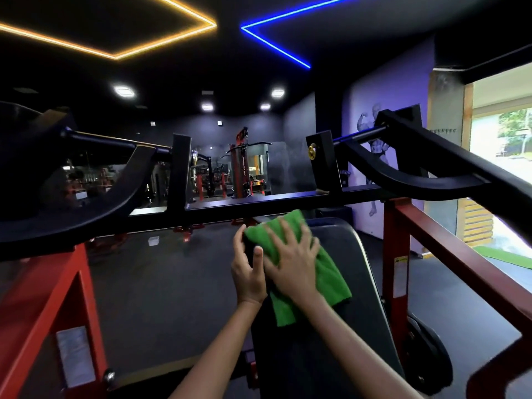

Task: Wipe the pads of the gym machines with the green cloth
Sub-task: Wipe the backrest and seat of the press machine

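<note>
The black-and-red press machine frame (pixel 408 226) fills the view, its heavy black lever arms curving out to both sides and its red painted steel uprights dropping to a dark rubber floor. Everything else is placed from the back pad (pixel 339 254), the long black upholstered cushion that slopes up under the frame's black crossbar (pixel 259 207). The pad looks like smooth vinyl, flat across its face and rounded at its top corner, with a dull sheen.

The green cloth (pixel 331 275) lies draped over the pad's upper left part, one corner just under the crossbar and its lower edge hanging down the pad's left side. It is a fluffy microfibre square, folded and soft-edged.

The right hand (pixel 293 263) lies flat on the cloth with its fingers spread wide, pressing it onto the pad. The left hand (pixel 249 272) is at the pad's left edge, fingers curled round the edge and thumb raised beside the cloth; it seems to steady the pad, though whether it also pinches the cloth I cannot tell.

To do this stroke well, I judge the flat palm should keep even pressure and draw the cloth in long overlapping passes down the pad's length, covering the rounded edges and top corner where sweat collects, and refolding to a clean face once soiled. Most of the lower pad looks yet to be covered.
</note>
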{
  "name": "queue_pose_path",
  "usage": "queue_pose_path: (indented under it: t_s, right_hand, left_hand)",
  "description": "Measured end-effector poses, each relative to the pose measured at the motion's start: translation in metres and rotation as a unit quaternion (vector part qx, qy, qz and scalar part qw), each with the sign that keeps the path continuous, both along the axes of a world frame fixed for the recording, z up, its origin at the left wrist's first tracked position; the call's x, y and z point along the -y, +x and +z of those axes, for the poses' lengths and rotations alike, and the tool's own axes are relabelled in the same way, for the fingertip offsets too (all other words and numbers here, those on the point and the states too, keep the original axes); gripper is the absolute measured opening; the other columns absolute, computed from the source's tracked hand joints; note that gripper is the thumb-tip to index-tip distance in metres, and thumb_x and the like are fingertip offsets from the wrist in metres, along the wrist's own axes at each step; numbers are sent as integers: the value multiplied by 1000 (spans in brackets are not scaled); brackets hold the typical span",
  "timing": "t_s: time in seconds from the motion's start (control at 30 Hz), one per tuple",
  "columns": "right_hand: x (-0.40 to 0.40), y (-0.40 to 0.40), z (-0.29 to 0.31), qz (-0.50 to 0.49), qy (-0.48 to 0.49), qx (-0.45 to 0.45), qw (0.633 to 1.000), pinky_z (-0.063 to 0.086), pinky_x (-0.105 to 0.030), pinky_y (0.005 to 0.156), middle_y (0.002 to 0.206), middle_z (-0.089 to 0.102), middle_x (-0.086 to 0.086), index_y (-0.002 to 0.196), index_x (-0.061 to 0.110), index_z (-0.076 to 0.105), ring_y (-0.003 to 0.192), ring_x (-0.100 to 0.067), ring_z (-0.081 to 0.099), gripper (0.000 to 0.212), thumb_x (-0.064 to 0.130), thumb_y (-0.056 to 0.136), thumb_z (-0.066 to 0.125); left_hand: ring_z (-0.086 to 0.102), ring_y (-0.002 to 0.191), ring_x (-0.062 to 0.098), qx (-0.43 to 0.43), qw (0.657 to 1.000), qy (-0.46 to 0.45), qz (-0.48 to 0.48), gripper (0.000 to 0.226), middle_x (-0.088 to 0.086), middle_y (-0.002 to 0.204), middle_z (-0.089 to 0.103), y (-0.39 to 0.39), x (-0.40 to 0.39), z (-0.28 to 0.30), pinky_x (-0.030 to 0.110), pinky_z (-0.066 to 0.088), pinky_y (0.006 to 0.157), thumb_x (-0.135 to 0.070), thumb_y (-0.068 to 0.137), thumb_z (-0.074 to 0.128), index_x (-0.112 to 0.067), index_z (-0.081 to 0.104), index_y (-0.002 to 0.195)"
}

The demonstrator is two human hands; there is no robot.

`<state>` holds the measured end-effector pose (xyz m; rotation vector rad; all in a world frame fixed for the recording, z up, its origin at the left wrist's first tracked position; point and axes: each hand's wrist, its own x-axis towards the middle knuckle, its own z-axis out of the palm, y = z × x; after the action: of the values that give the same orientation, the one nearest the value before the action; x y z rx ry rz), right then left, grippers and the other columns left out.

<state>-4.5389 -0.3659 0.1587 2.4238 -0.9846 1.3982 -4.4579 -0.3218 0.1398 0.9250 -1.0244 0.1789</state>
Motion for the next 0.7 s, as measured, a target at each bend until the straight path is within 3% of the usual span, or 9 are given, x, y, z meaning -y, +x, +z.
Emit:
queue_pose_path:
  t_s: [0.07,0.13,0.2,0.27,0.33,0.47,0.57,0.63,0.7]
  right_hand:
    - [4,-12,-18,46,-69,-51,995,41,-63,87,139,49,1,131,37,48,125,-36,36,58,54,75,44]
    - [30,-33,-22,36,-88,-45,994,41,-62,88,139,49,3,133,39,42,125,-31,33,60,52,74,45]
    - [47,-45,-13,-19,-26,45,998,35,-63,92,139,50,0,133,35,48,127,-32,31,56,52,80,45]
    - [47,-41,3,-63,115,133,982,22,-60,103,149,38,1,139,32,45,136,-35,22,53,52,89,47]
    - [36,-24,11,-100,168,143,970,15,-58,108,155,25,3,143,36,36,141,-36,14,56,56,92,43]
    - [10,-7,-9,-13,-26,45,999,36,-63,93,141,48,-2,135,37,47,128,-38,36,57,60,83,40]
    - [26,-40,-38,38,-99,-38,994,39,-63,90,139,50,0,135,38,40,127,-32,31,63,46,72,44]
    - [45,-63,-42,-17,-39,36,998,34,-61,95,142,47,-2,136,34,45,130,-33,30,57,45,79,49]
    - [63,-72,-25,-78,118,163,976,25,-56,103,150,35,-2,141,31,42,135,-36,25,53,46,91,51]
  left_hand:
    - [52,108,-7,-14,1000,5,-10,99,-7,122,54,-1,-1,-1,6,36,91,-88,71,30,-10,40,131]
    - [51,111,-7,-3,1000,20,-10,93,-1,124,55,-3,0,-4,6,35,93,-87,73,31,-13,39,130]
    - [49,113,-6,6,1000,20,-3,91,0,125,54,-3,0,-3,5,34,95,-85,75,31,-13,40,129]
    - [48,114,-6,16,1000,16,-1,92,-1,125,54,-2,1,-2,6,34,96,-85,75,30,-12,41,129]
    - [49,114,-2,23,1000,11,5,95,0,125,54,-1,1,-2,6,35,95,-85,75,30,-8,43,129]
    - [53,115,8,22,1000,3,10,92,0,123,54,3,3,1,11,38,95,-87,73,29,-12,42,126]
    - [53,115,10,21,1000,0,9,92,1,124,56,4,2,-2,16,38,97,-88,72,28,-16,41,126]
    - [52,116,7,24,1000,5,11,93,0,125,55,3,2,-6,15,38,97,-89,71,27,-16,42,126]
    - [50,115,1,29,999,8,11,98,-1,125,55,2,3,-7,9,37,96,-90,70,26,-12,43,128]
